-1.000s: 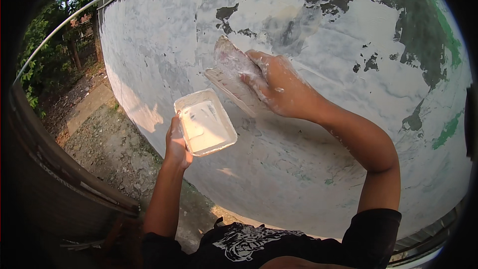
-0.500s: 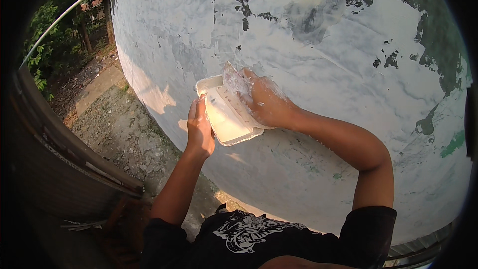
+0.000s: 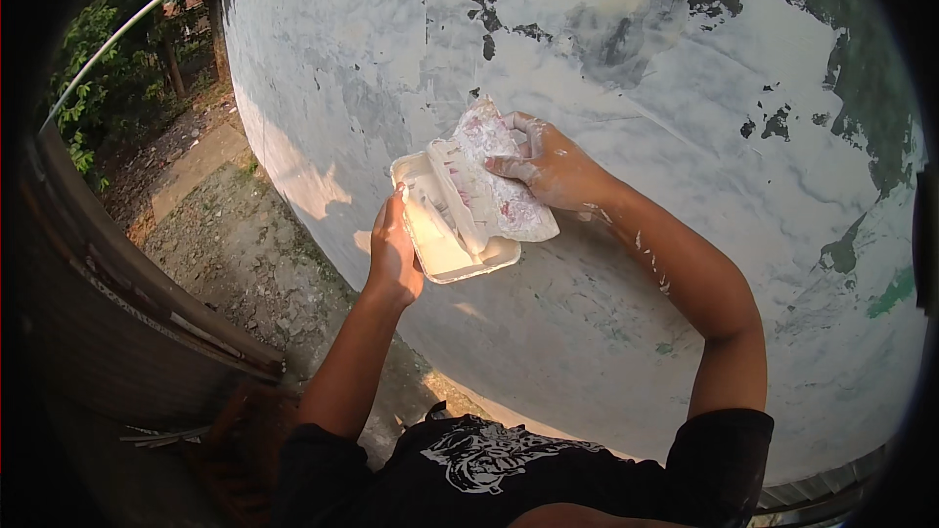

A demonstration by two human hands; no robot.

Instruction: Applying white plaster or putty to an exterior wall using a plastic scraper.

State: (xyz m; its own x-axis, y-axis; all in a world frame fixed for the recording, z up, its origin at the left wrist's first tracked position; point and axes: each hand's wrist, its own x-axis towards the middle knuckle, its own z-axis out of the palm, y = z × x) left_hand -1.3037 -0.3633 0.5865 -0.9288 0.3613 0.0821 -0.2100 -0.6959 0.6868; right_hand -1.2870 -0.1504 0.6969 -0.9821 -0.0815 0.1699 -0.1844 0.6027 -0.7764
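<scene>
My left hand point(image 3: 393, 252) grips the near edge of a white rectangular tray point(image 3: 436, 240) holding pale putty, tilted toward me. My right hand point(image 3: 548, 164), smeared white, holds a flat putty-coated spreader sheet point(image 3: 497, 186) that rests across the tray's right rim. Both hands are in front of a large whitewashed wall point(image 3: 626, 68) with dark patches where the coating is gone.
Gravel ground and a concrete strip point(image 3: 215, 225) lie below left of the wall. A metal rail point(image 3: 137, 20) and trees point(image 3: 108, 88) are at the upper left. A rusty dark barrier point(image 3: 127, 293) runs along the left side. Green marks point(image 3: 895, 288) show on the wall's right.
My right hand left the wall, where it was spreading putty, and came down to the tray with the spreader. The tray rose and tilted in my left hand.
</scene>
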